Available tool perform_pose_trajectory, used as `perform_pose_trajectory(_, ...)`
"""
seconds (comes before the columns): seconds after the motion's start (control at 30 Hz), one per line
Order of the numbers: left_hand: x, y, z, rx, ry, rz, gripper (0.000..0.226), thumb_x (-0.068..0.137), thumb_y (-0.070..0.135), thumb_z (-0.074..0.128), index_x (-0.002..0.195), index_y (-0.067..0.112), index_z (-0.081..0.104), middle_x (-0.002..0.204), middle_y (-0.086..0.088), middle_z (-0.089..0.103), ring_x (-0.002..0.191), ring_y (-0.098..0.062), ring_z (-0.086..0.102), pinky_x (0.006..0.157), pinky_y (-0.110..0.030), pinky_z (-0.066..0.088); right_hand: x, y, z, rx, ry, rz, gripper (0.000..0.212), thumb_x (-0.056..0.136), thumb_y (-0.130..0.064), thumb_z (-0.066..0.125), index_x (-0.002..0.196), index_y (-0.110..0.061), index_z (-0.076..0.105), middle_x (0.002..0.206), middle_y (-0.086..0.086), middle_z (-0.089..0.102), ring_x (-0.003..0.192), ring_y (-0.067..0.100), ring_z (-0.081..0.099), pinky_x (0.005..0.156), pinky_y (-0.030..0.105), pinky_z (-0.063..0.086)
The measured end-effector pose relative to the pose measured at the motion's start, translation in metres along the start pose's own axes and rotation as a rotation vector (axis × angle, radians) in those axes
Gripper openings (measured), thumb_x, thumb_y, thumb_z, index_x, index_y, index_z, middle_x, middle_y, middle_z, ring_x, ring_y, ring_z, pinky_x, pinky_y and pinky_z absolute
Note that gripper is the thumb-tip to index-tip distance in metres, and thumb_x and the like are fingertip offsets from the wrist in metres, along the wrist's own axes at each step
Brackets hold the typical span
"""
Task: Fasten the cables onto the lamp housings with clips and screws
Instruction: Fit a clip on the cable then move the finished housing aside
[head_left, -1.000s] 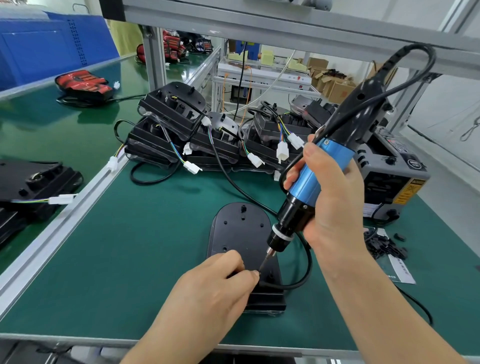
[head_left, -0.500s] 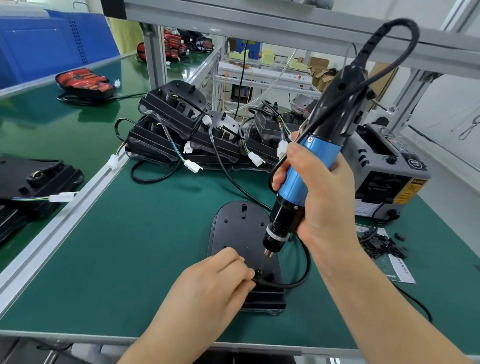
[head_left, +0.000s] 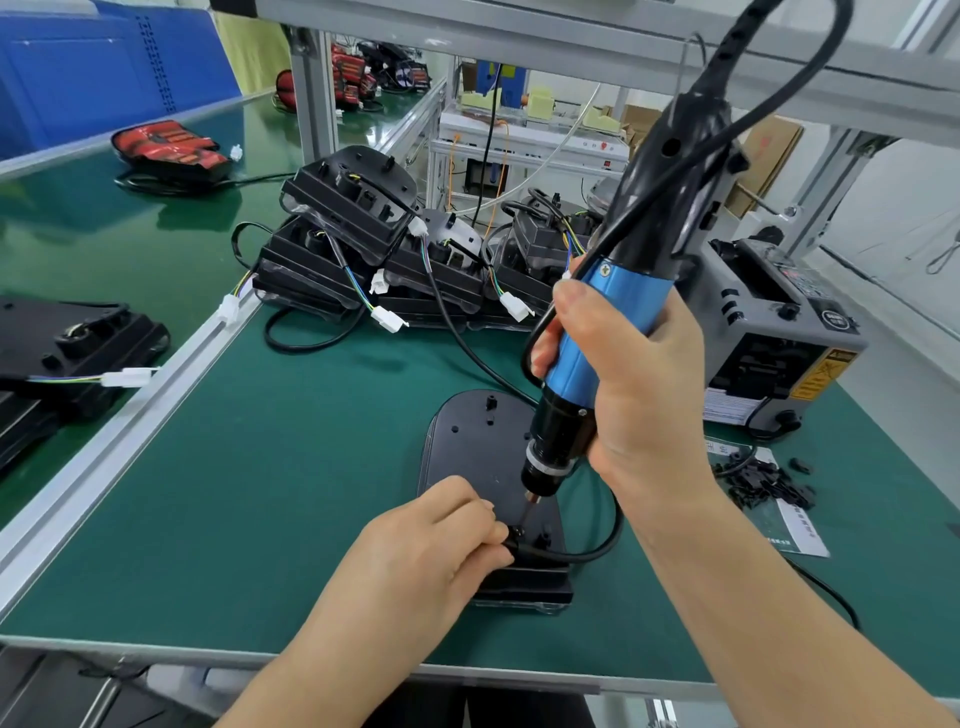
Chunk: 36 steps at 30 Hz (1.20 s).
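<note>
A black lamp housing (head_left: 470, 441) lies flat on the green mat near the front edge. A black cable (head_left: 597, 551) loops from its near end round to the right. My left hand (head_left: 431, 551) pinches the cable and a small black clip against the housing's near end. My right hand (head_left: 631, 384) grips a blue and black electric screwdriver (head_left: 608, 332), held almost upright. Its bit (head_left: 527, 514) touches the housing right beside my left fingertips. The screw itself is hidden.
Several black housings with cables and white connectors (head_left: 387, 317) are piled at the back of the mat. A grey tape dispenser (head_left: 774, 332) stands at the right. Loose black clips (head_left: 758, 480) lie on a paper sheet to the right. An aluminium rail (head_left: 130, 431) borders the left.
The screwdriver has swung more upright and come down, its bit moving left onto the housing by my left fingers. My left hand stayed on the cable and clip.
</note>
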<state>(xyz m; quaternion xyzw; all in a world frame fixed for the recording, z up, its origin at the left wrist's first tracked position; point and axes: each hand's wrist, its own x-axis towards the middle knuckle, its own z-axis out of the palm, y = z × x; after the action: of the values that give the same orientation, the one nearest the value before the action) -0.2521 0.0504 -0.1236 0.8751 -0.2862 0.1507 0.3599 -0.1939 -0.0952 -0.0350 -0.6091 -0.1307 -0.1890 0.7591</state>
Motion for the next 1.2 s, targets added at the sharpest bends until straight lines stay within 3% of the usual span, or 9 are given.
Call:
perform_pose_trajectory(0.23, 0.001, 0.000, -0.001, -0.009, -0.016, 0.013, 0.017, 0.083, 0.025, 0.062, 0.075, 0.011, 0.068, 0.080, 0.003, 0.060, 0.069, -0.017, 0.067, 0.054, -0.028, 0.053, -0.003, -0.001, 0.002, -0.021, -0.039, -0.013, 0.013, 0.078, -0.016, 0.066, 0.083, -0.011, 0.054, 0.055, -0.004, 0.056, 0.048, 0.016, 0.053, 0.052, 0.029, 0.047)
perform_pose_trajectory(0.47, 0.001, -0.003, -0.001, -0.029, -0.017, 0.021, 0.028, 0.087, 0.033, 0.051, 0.077, 0.013, 0.067, 0.081, 0.005, 0.058, 0.071, -0.016, 0.067, 0.057, -0.029, 0.053, -0.004, -0.003, 0.002, 0.005, -0.080, 0.011, 0.032, 0.072, -0.027, 0.070, 0.096, -0.010, 0.059, 0.061, -0.006, 0.058, 0.052, 0.018, 0.056, 0.056, 0.030, 0.048)
perform_pose_trajectory(0.8, -0.001, -0.003, 0.000, -0.009, 0.002, 0.015, 0.027, 0.087, 0.035, 0.051, 0.079, 0.015, 0.067, 0.083, 0.007, 0.057, 0.074, -0.013, 0.067, 0.060, -0.029, 0.051, -0.004, -0.003, 0.003, -0.019, -0.113, -0.004, 0.016, 0.072, -0.024, 0.067, 0.081, -0.015, 0.057, 0.056, -0.004, 0.057, 0.049, 0.018, 0.052, 0.053, 0.029, 0.046)
perform_pose_trajectory(0.93, -0.002, -0.004, 0.001, 0.001, 0.000, 0.007, 0.015, 0.084, 0.028, 0.061, 0.078, 0.015, 0.067, 0.082, 0.007, 0.057, 0.073, -0.014, 0.067, 0.058, -0.030, 0.052, -0.005, -0.003, 0.003, -0.003, -0.121, -0.001, 0.020, 0.072, -0.025, 0.068, 0.086, -0.014, 0.059, 0.060, -0.004, 0.058, 0.051, 0.017, 0.054, 0.054, 0.029, 0.047)
perform_pose_trajectory(1.07, -0.002, -0.004, 0.000, 0.004, -0.005, 0.019, 0.011, 0.083, 0.025, 0.063, 0.078, 0.016, 0.067, 0.082, 0.007, 0.058, 0.072, -0.013, 0.067, 0.058, -0.028, 0.052, -0.004, -0.006, -0.001, 0.024, -0.083, 0.007, 0.031, 0.073, -0.023, 0.070, 0.098, -0.008, 0.058, 0.063, -0.005, 0.058, 0.054, 0.017, 0.056, 0.056, 0.029, 0.048)
perform_pose_trajectory(1.2, -0.002, -0.004, 0.000, 0.015, -0.008, 0.017, 0.009, 0.081, 0.026, 0.065, 0.077, 0.018, 0.067, 0.084, 0.010, 0.057, 0.067, -0.008, 0.063, 0.058, -0.021, 0.048, 0.005, -0.022, -0.026, 0.053, 0.027, 0.053, 0.020, 0.080, -0.021, 0.069, 0.092, -0.011, 0.056, 0.064, 0.000, 0.057, 0.053, 0.017, 0.055, 0.054, 0.027, 0.049)
